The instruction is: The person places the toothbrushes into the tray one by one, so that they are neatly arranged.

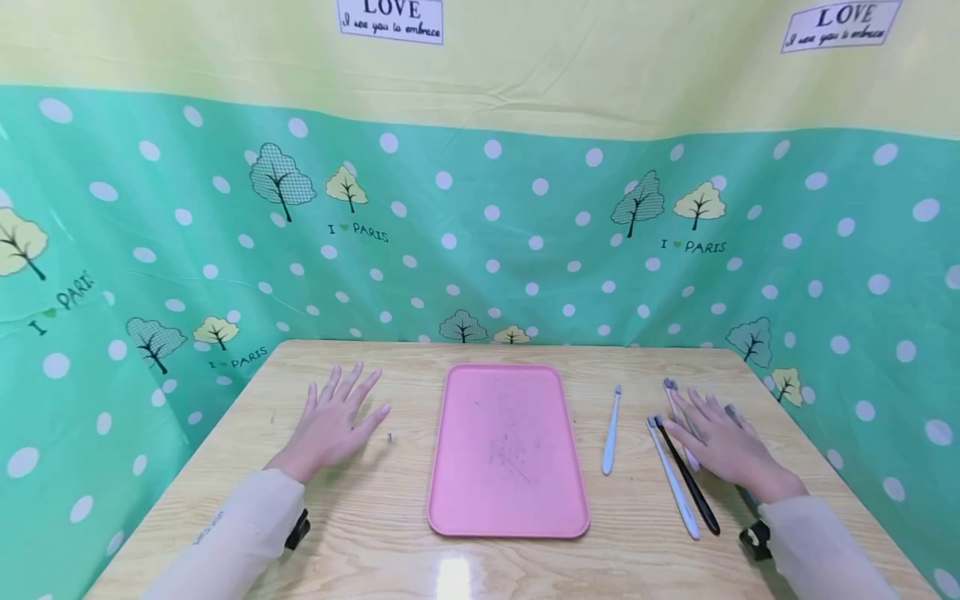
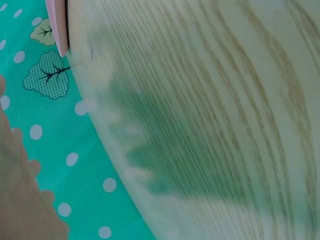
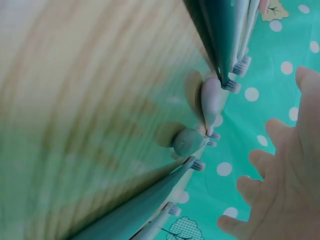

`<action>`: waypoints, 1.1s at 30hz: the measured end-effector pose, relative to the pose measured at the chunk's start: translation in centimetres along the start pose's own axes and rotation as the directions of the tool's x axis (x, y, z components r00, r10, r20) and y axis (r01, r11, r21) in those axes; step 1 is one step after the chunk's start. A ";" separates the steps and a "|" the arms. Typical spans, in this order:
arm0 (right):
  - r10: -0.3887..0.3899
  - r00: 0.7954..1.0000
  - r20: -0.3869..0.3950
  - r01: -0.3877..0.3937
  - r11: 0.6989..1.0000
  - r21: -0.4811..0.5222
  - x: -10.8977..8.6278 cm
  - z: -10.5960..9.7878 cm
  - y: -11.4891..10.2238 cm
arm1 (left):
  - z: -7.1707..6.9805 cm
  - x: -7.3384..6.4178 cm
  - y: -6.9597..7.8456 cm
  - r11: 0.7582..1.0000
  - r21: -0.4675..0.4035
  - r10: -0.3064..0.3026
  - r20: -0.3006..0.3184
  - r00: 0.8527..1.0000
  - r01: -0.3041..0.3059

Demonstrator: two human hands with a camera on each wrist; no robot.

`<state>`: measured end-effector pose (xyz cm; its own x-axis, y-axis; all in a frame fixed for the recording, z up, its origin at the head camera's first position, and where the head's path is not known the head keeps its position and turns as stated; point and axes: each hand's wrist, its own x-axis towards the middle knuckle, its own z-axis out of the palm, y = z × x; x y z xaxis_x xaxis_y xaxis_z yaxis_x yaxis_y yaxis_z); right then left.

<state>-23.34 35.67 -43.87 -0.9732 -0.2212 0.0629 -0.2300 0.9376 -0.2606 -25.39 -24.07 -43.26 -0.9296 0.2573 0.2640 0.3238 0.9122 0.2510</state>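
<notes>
My left hand (image 1: 333, 421) is spread flat over the table left of the pink tray (image 1: 510, 450), holding nothing. On the other side, my right hand (image 1: 723, 442) hovers with fingers extended over several toothbrushes. A pale blue toothbrush (image 1: 677, 487) and a black toothbrush (image 1: 692, 483) lie side by side just left of it. The lavender toothbrush (image 1: 692, 458) is partly covered by the fingers, and others beneath the hand are mostly hidden. Closer to the tray lies a separate light blue toothbrush (image 1: 611, 433). In the right wrist view, bristle heads point toward the curtain, beyond the green handle (image 3: 145, 200).
The wooden table (image 1: 352, 533) ends at a green polka-dot curtain (image 1: 491, 250) behind and on both sides. Dark marks show on the tray's surface. A tiny dark speck (image 1: 390, 437) lies beside the left thumb. Black wrist cameras sit under both sleeves.
</notes>
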 end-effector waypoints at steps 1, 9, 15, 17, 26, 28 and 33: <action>-0.001 1.000 -0.003 0.001 1.000 0.003 0.0 -0.1 -0.1 | 0.1 0.0 0.0 1.000 -0.004 0.000 0.000 1.000 0.000; -0.003 1.000 -0.003 0.003 0.998 0.061 -0.1 -0.2 -0.3 | 0.8 0.1 0.1 0.995 -0.102 0.003 -0.005 1.000 -0.004; -0.019 1.000 -0.006 0.020 0.997 0.081 -0.1 0.1 -0.6 | 1.2 0.3 0.7 0.973 -0.232 0.007 0.018 1.000 -0.003; -0.022 1.000 -0.007 0.023 0.996 0.086 0.0 0.2 -0.7 | 1.2 0.3 1.1 0.964 -0.267 0.005 0.031 1.000 0.003; -0.029 0.999 -0.046 0.033 0.997 0.075 0.2 0.4 -1.4 | 1.7 0.3 1.8 0.907 -0.420 0.007 0.107 0.994 0.039; -0.039 0.998 -0.058 0.043 0.997 0.071 0.2 0.5 -1.6 | 2.0 0.3 1.8 0.890 -0.453 0.011 0.126 0.992 0.048; -0.076 0.994 -0.082 0.081 0.994 0.070 0.4 0.6 -2.1 | 2.7 0.5 2.2 0.849 -0.526 0.031 0.149 0.988 0.053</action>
<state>-23.24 33.42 -43.92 -0.9496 -0.2687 0.1615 -0.3080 0.8956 -0.3210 -25.60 -21.10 -45.15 -0.9351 0.3298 0.1295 0.3180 0.6202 0.7171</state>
